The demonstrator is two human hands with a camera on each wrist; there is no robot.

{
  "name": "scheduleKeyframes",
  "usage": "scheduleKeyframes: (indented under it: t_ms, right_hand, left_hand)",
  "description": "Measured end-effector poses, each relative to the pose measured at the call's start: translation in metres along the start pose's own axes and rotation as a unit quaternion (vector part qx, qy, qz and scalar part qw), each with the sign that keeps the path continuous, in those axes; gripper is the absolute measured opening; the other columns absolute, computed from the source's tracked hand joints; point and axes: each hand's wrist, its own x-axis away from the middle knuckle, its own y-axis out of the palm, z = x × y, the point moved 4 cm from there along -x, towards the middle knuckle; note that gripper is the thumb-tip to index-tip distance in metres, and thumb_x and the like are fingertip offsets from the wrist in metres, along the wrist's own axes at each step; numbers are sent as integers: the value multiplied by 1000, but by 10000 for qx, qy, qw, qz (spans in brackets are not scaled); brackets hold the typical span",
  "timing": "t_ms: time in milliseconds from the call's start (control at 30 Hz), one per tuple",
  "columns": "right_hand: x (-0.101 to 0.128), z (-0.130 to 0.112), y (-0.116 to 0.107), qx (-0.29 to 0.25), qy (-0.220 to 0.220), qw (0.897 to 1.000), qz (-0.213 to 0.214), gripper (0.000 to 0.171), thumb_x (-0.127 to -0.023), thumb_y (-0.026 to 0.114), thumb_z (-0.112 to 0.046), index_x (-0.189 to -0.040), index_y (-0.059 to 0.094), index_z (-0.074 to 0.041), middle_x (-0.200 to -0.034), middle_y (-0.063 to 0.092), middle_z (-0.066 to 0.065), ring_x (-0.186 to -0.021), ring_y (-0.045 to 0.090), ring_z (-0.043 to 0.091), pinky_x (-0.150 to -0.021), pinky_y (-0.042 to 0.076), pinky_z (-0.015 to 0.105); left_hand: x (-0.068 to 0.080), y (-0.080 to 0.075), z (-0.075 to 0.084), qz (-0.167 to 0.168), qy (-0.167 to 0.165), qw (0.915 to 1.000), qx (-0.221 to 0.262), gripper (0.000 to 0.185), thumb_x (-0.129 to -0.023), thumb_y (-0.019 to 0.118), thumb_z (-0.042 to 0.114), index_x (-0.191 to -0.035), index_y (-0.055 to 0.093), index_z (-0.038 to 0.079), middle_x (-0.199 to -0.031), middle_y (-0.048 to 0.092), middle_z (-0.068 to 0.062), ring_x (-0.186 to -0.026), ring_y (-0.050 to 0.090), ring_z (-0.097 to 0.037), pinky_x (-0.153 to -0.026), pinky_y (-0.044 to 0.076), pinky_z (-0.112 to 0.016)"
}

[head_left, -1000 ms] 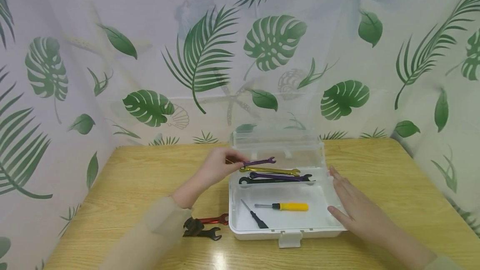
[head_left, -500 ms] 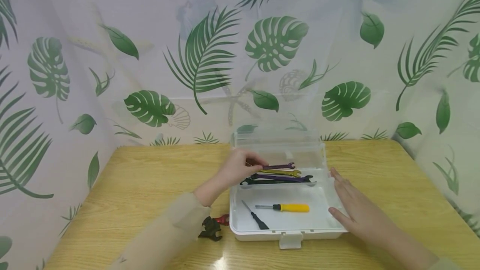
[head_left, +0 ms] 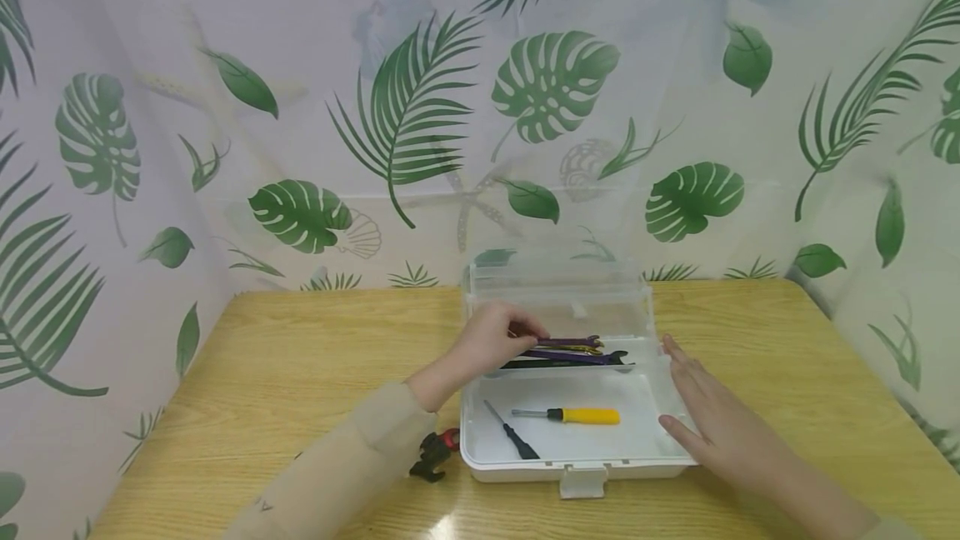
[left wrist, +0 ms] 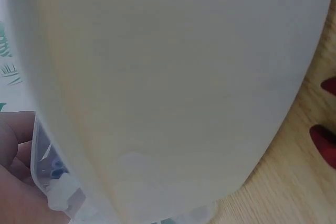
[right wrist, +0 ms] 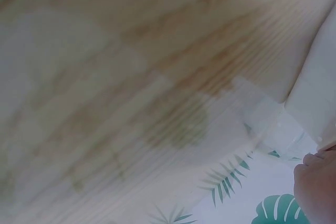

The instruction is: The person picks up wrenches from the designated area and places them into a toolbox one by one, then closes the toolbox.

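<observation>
The left hand (head_left: 491, 340) reaches over the left wall of the open white box (head_left: 577, 461), its fingers curled round the near end of a purple wrench (head_left: 566, 342). That wrench runs off to the right from the fingers and sits on top of a small pile at the back of the box. Directly under it is a gold wrench (head_left: 581, 349), then a second purple wrench (head_left: 573, 356) and a black wrench (head_left: 592, 363) at the bottom. Whether the held wrench already rests fully on the pile or is a touch above it is hard to tell from the head view.

Just in front of the left hand, nearer the person, 2 screwdrivers lie on the floor of the box: one with a yellow handle (head_left: 588, 416) lying across, and one with a black handle (head_left: 517, 442) lying at a slant just left of it. The clear lid (head_left: 555, 282) stands up behind the hand.

The right hand (head_left: 708, 419) lies flat with straight fingers against the right wall of the box and grips nothing.

Below the left forearm, outside the box on the wooden table (head_left: 285, 357), a black wrench end (head_left: 426, 463) and a red tool (head_left: 448, 438) poke out from behind the beige sleeve (head_left: 337, 473).

The left wrist view is mostly blurred sleeve, and the right wrist view shows blurred table grain.
</observation>
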Motion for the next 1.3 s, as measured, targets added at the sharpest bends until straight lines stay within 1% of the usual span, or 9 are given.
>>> scheduleKeyframes:
  t_ms: [100,367,700,867,900,1033,1100,1133,1300]
  right_hand:
    - [0,0,-1,-50,96,9999,-97,84,-107,60,-34,-169,14,-2,-180,12,13,-159,30,44,-114,-13,0]
    - [1,1,2,93,-125,9998,130,83,-106,61,-30,-168,16,1,-179,14,15,-164,22,33,-119,-12,3]
    - [1,1,2,65,-122,9998,146,83,-106,62,-30,-168,17,1,-179,14,15,-162,26,37,-119,-11,2]
    - [1,-1,0,40,-135,9998,161,83,-106,62,-30,-168,18,2,-179,15,15,-161,28,39,-118,-11,2]
    - [1,-1,0,35,-150,9997,177,83,-106,63,-29,-168,18,2,-179,15,15,-163,24,37,-118,-11,2]
    - [0,-1,0,42,-185,9996,209,83,-105,63,-29,-168,18,2,-179,16,16,-164,23,34,-119,-12,2]
    - [1,-1,0,46,-173,9997,190,83,-106,63,-30,-168,17,1,-179,15,15,-165,21,32,-119,-12,2]
    - [1,-1,0,51,-163,9997,175,83,-106,63,-30,-168,17,1,-179,15,15,-163,25,35,-119,-12,2]
    - [1,1,1,28,-125,9998,146,84,-106,62,-30,-169,15,-1,-179,14,14,-162,27,38,-118,-11,2]
  left_hand:
    - [-2,1,0,11,-41,10000,-32,15,-100,69,-1,-108,82,3,-108,81,-13,-97,74,-24,-82,58,-20]
    - [-4,3,0,-8,-110,9999,-127,14,-99,71,0,-107,82,4,-107,81,-11,-94,72,-20,-80,57,-20]
    - [-5,5,-1,30,-133,9998,-135,13,-98,72,0,-106,82,5,-106,81,-10,-91,69,-16,-79,55,-19]
    - [-5,4,0,82,-57,9997,-236,14,-97,71,-3,-105,81,4,-105,81,-10,-92,71,-18,-79,56,-19]
    - [-5,4,0,93,-33,9996,-250,15,-97,71,-3,-105,81,4,-105,81,-11,-93,71,-19,-79,57,-20]
    - [-4,4,-1,125,72,9994,-325,13,-97,72,-2,-104,81,4,-104,81,-11,-93,72,-20,-79,56,-20]
    - [-3,2,-1,120,99,9995,-274,13,-97,72,-2,-105,81,4,-105,81,-10,-93,72,-20,-79,57,-19]
    - [-2,1,-1,116,109,9996,-242,13,-98,72,-1,-105,81,4,-105,81,-11,-93,72,-20,-80,57,-19]
    - [1,-6,-1,129,152,9998,-58,12,-98,71,0,-107,80,3,-107,80,-13,-98,74,-23,-84,59,-20]
